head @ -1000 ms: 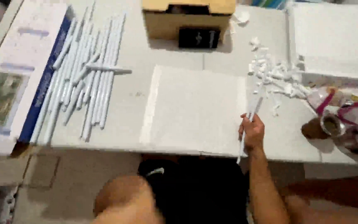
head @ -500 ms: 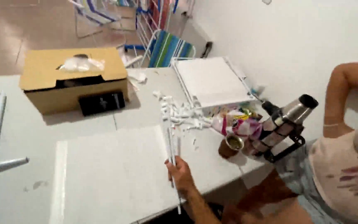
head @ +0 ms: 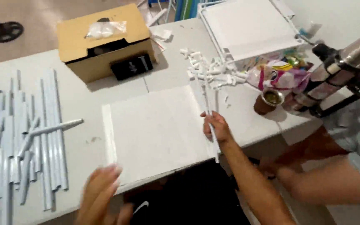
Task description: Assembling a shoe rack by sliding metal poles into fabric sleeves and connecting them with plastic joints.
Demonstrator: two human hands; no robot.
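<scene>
Seen from the head camera, looking down on a white surface (head: 84,100): the right hand (head: 214,126) is closed around one thin white rod (head: 208,109), gripping it below the middle, just past the right edge of a flat white panel (head: 157,131). The rod runs nearly straight up and down, its top end reaching into a heap of small white connector pieces (head: 211,71) beyond the panel's far right corner, its bottom end hanging past the surface's near edge. The left hand (head: 101,196) is blurred at the panel's near left corner, fingers spread and holding nothing; it seems just off the panel's edge, though the blur hides whether it touches.

There is one panel in the middle. Left of it lies a row of white tubes (head: 42,133), too many and too overlapped to count exactly, with one short piece lying crosswise on top. Behind the panel stands one open cardboard box (head: 105,41) with a clear bag of white bits on top and a black rectangle leaning against its front. Right of the heap sit one white frame (head: 246,29), one colourful plastic bag (head: 278,75) and one small brown cup (head: 269,100). Beside the cup, another person's arm (head: 334,183) is in view, and a steel flask (head: 346,62) in a black holder leans near it.
</scene>
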